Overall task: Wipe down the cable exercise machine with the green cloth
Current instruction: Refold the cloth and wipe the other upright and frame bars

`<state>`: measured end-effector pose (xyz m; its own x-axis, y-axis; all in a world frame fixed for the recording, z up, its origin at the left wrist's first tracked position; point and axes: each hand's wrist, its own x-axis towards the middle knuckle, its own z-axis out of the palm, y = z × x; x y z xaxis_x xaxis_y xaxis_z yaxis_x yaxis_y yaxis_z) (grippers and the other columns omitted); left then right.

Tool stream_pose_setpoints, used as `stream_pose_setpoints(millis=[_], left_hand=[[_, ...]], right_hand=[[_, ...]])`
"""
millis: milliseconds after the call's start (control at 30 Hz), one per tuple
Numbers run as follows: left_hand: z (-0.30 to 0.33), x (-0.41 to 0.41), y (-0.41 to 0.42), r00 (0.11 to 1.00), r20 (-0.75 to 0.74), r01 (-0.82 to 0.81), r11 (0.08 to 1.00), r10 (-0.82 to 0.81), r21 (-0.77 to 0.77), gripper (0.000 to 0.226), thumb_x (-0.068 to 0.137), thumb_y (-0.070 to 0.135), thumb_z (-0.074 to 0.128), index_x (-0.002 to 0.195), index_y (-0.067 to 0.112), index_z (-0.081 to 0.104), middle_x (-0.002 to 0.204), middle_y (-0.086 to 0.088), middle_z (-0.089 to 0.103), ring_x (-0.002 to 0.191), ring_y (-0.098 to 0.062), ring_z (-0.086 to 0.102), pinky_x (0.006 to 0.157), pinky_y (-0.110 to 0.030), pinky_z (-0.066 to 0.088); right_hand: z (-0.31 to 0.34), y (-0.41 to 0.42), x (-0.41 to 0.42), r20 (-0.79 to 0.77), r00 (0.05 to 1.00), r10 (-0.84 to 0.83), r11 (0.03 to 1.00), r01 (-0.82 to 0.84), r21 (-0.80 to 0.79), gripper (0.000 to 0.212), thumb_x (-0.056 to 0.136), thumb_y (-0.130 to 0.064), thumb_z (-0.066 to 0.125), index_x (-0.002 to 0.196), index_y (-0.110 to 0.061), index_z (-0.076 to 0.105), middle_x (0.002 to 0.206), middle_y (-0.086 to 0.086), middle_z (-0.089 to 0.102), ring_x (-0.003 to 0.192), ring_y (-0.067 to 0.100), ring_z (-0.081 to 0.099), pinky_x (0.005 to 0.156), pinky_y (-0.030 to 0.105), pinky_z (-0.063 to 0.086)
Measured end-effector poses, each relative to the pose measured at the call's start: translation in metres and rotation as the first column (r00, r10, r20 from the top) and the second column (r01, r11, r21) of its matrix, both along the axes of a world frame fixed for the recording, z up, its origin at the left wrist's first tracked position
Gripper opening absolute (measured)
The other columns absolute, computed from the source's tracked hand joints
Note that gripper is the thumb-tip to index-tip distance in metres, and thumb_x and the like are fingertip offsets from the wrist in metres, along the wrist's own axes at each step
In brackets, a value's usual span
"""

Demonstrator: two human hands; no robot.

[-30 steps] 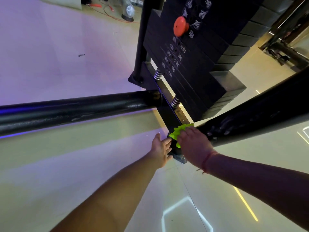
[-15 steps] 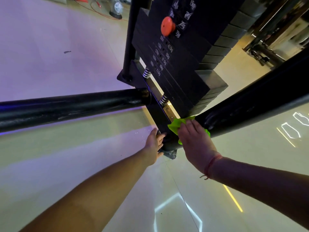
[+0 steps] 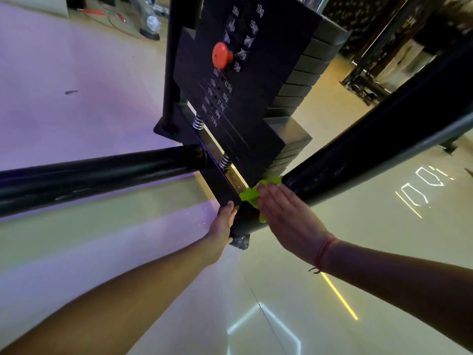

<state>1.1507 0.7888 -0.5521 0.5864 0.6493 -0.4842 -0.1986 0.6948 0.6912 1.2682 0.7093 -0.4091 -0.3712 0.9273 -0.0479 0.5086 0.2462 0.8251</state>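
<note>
The cable machine's black weight stack (image 3: 245,103) with an orange selector pin (image 3: 221,56) stands ahead on a low base bar (image 3: 217,180). Two thick black tubes run out from the base, one to the left (image 3: 102,172) and one to the right (image 3: 371,149). My right hand (image 3: 286,216) lies flat, fingers straight, pressing the green cloth (image 3: 249,194) onto the lower end of the right tube where it meets the base. Most of the cloth is hidden under the palm. My left hand (image 3: 224,224) rests against the near end of the base bar.
The glossy pale floor (image 3: 76,252) shows light reflections and a yellow line (image 3: 339,295). Other gym equipment (image 3: 368,85) stands at the far right. A stand with red cables (image 3: 151,24) sits at the far left.
My right hand has flattened and slid the cloth a little up the right tube's end. The left hand stays at the base bar. The camera has drawn back slightly.
</note>
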Motion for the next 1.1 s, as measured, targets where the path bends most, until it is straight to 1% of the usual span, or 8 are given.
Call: stream_pose_setpoints(millis=[133, 300, 433, 500, 633, 733, 900, 1100], left_hand=[[-0.011, 0.001, -0.004, 0.998, -0.061, 0.0, 0.99, 0.009, 0.141, 0.047, 0.084, 0.077, 0.051, 0.108, 0.037, 0.06, 0.085, 0.027, 0.069, 0.072, 0.015, 0.063, 0.077, -0.025, 0.049], [0.026, -0.002, -0.018, 0.996, -0.085, 0.019, 0.98, -0.002, 0.197, 0.029, 0.101, 0.057, 0.041, 0.096, 0.034, 0.058, 0.064, 0.031, 0.065, 0.054, 0.016, 0.06, 0.052, -0.011, 0.05], [0.048, -0.009, -0.026, 0.999, -0.018, 0.047, 0.989, -0.045, 0.143, 0.052, 0.103, 0.058, 0.03, 0.146, 0.031, 0.044, 0.15, 0.01, 0.049, 0.134, 0.0, 0.045, 0.11, -0.031, 0.034], [0.055, -0.012, -0.027, 0.999, 0.035, 0.021, 0.987, -0.027, 0.161, 0.058, 0.103, 0.059, 0.031, 0.15, 0.027, 0.041, 0.16, 0.005, 0.035, 0.149, -0.015, 0.028, 0.113, -0.034, 0.023], [0.075, -0.009, -0.035, 0.999, 0.02, 0.043, 0.969, -0.05, 0.245, 0.064, 0.087, 0.076, 0.047, 0.133, 0.034, 0.057, 0.141, 0.019, 0.052, 0.119, 0.002, 0.048, 0.098, -0.023, 0.038], [0.089, -0.006, -0.04, 1.0, -0.031, 0.007, 0.936, 0.004, 0.353, 0.075, 0.056, 0.098, 0.052, 0.11, 0.048, 0.066, 0.126, 0.025, 0.055, 0.107, 0.003, 0.049, 0.087, -0.027, 0.042], [0.122, -0.004, -0.048, 0.997, 0.072, -0.042, 0.928, 0.016, 0.37, 0.023, 0.1, 0.055, 0.041, 0.115, 0.047, 0.056, 0.136, 0.027, 0.051, 0.128, 0.005, 0.043, 0.119, -0.035, 0.025], [0.157, -0.004, -0.045, 0.991, 0.134, -0.08, 0.882, 0.019, 0.464, 0.049, 0.09, 0.061, 0.046, 0.129, 0.032, 0.056, 0.125, 0.019, 0.049, 0.126, -0.006, 0.038, 0.104, -0.032, 0.03]], right_hand=[[0.047, -0.021, 0.009, -0.078, 0.997, -0.017, 0.983, 0.031, 0.183, 0.056, 0.101, -0.011, 0.025, 0.156, 0.001, 0.025, 0.168, 0.017, 0.015, 0.15, 0.039, 0.026, 0.125, 0.055, 0.013], [0.027, -0.007, -0.008, 0.19, 0.973, -0.133, 0.991, 0.133, 0.012, 0.068, 0.1, -0.041, 0.039, 0.148, 0.006, 0.037, 0.152, 0.024, 0.042, 0.143, 0.04, 0.036, 0.123, 0.056, 0.016], [0.045, 0.009, -0.015, 0.147, 0.988, -0.038, 0.996, 0.048, -0.069, 0.058, 0.091, -0.025, 0.03, 0.139, -0.001, 0.053, 0.134, 0.016, 0.055, 0.128, 0.037, 0.051, 0.121, 0.05, 0.026], [0.073, -0.001, -0.013, 0.167, 0.985, -0.048, 0.998, 0.041, 0.042, 0.058, 0.091, -0.021, 0.028, 0.139, 0.0, 0.051, 0.132, 0.019, 0.054, 0.127, 0.038, 0.05, 0.122, 0.055, 0.018], [0.127, -0.019, 0.0, 0.11, 0.983, -0.144, 0.962, 0.113, 0.25, 0.057, 0.1, -0.03, 0.028, 0.145, 0.003, 0.042, 0.151, 0.026, 0.041, 0.142, 0.043, 0.035, 0.123, 0.062, 0.012], [0.12, -0.018, -0.001, 0.144, 0.976, -0.165, 0.981, 0.147, 0.127, 0.07, 0.102, -0.051, 0.038, 0.147, 0.003, 0.043, 0.153, 0.026, 0.04, 0.146, 0.042, 0.032, 0.123, 0.061, 0.013], [0.107, -0.006, -0.002, 0.203, 0.978, -0.037, 0.994, 0.057, -0.09, 0.065, 0.099, -0.046, 0.044, 0.154, -0.012, 0.036, 0.139, 0.012, 0.052, 0.133, 0.035, 0.047, 0.119, 0.051, 0.028], [0.188, -0.026, -0.001, 0.169, 0.978, -0.125, 0.977, 0.092, 0.19, 0.059, 0.1, -0.039, 0.037, 0.149, -0.006, 0.041, 0.144, 0.015, 0.049, 0.139, 0.037, 0.04, 0.123, 0.055, 0.014]])
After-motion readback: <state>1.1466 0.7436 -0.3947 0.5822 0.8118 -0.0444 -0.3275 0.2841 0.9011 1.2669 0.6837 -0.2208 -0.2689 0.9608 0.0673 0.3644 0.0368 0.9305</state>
